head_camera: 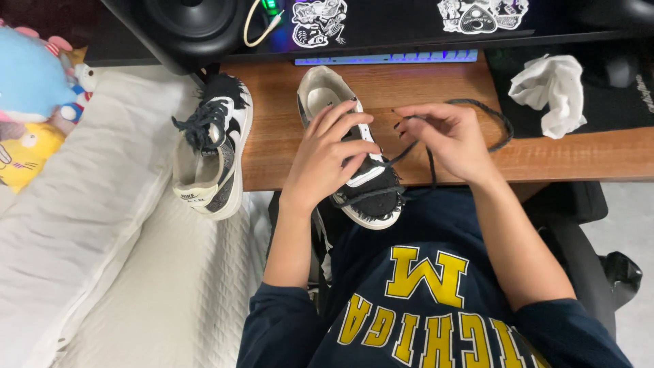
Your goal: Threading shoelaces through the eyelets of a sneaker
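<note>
Far out to the left of the fingers lie soft plush toys in blue and yellow (30,102) on a white quilted bedcover (102,225); nearer, a black-and-white laced sneaker (211,153) hangs tilted off the left edge of the brown wooden desk (436,88), its dark laces knotted and its cream heel hanging lowest. The left hand (327,153) rests with fingers spread narrow and curved over a second black-and-white low sneaker (354,146), pressing its tongue and white eyelet strip; this shoe lies on the desk's near edge, cream lining open at the far end, frayed black toe overhanging toward the person's navy shirt. Just right of those fingers a long dark grey shoelace (490,116) runs from the shoe; the right hand (446,140) pinches it between thumb and fingertips, the lace looping beyond the knuckles. Farther right a crumpled white tissue (552,92) lies on a black mat (613,102).
</note>
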